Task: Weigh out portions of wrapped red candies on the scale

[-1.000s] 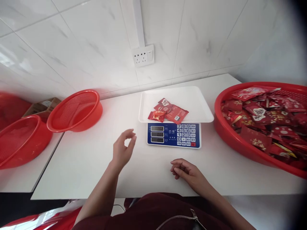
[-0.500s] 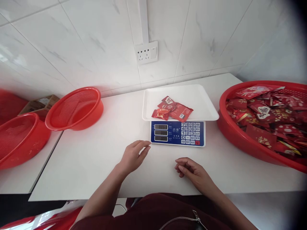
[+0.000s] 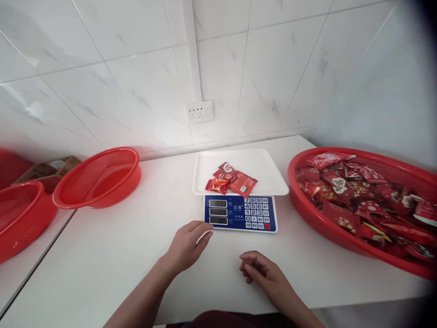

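Observation:
A digital scale (image 3: 241,219) with a blue keypad panel stands in the middle of the table. On its white weighing tray (image 3: 264,175) lie several red snack packets (image 3: 235,179) in a small overlapping heap. My left hand (image 3: 189,245) is open, fingers stretched and thumb apart, with its fingertips at the scale's lower left corner. Whether they touch the casing I cannot tell. Below the keypad, my right hand (image 3: 262,275) rests near the table surface, apart from the scale. Its fingers curl loosely, with the thumb separate and nothing visible in it.
On the right stands a large red basket (image 3: 327,237) filled with red packets. A red mesh basket (image 3: 102,196) sits at the back left, with another red basket (image 3: 25,218) and a cardboard box (image 3: 48,171) beyond it. A socket (image 3: 200,111) is on the tiled wall.
The view has tilted upward and turned slightly, so the table and its things appear lower and further left. The top display's digits look different. Both hands keep nearly the same pose beside the scale.

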### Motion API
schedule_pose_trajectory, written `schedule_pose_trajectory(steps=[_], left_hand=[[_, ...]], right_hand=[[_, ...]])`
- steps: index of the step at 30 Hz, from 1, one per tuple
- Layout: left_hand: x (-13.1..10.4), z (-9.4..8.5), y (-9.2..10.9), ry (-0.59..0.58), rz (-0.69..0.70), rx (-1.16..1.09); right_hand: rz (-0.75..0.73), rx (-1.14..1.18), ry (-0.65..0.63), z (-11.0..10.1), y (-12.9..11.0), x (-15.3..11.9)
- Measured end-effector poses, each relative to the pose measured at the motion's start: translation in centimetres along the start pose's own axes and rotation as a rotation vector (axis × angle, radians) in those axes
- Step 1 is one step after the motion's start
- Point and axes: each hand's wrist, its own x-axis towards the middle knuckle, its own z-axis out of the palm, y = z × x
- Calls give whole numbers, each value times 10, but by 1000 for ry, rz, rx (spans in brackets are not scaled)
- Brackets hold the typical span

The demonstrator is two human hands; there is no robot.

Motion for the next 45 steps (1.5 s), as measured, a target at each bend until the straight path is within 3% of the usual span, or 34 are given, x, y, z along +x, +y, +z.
schedule_pose_trajectory(steps=[3,5,7,9,11,14,18,24,29,32,34,38,42,45], left_hand=[[8,-18,-28,224,-45,182],[14,-40,-56,390,-209,357],[18,-66,-88,461,-437,541],[19,-90,-117,469,-669,629],[18,-106,-138,386,-829,633],[17,-115,-149,273,-920,635],[23,-101,-129,229,-818,622],[36,-62,-70,88,-506,489],[44,-51,-41,7,-421,340],[56,-49,-30,-3,-342,324],[72,-45,-22,-4,-213,318],[119,-26,-13,-182,48,155],[161,-4,-22,-350,167,173],[177,5,-31,-397,223,212]], right_hand=[[0,15,-7,-1,1,0],[2,23,-8,-1,1,0],[1,28,-10,0,1,-1],[-7,34,-14,0,0,-1],[-15,39,-17,0,-1,-2],[-20,43,-12,-1,0,-2],[-30,44,-14,-1,2,0],[-31,31,-24,-2,2,0],[-32,36,-4,-1,0,-2],[-39,38,-3,-1,1,-2],[-38,40,-11,-2,3,-1],[-46,58,-20,-3,10,1],[-64,85,19,-2,16,1],[-73,113,57,1,15,0]])
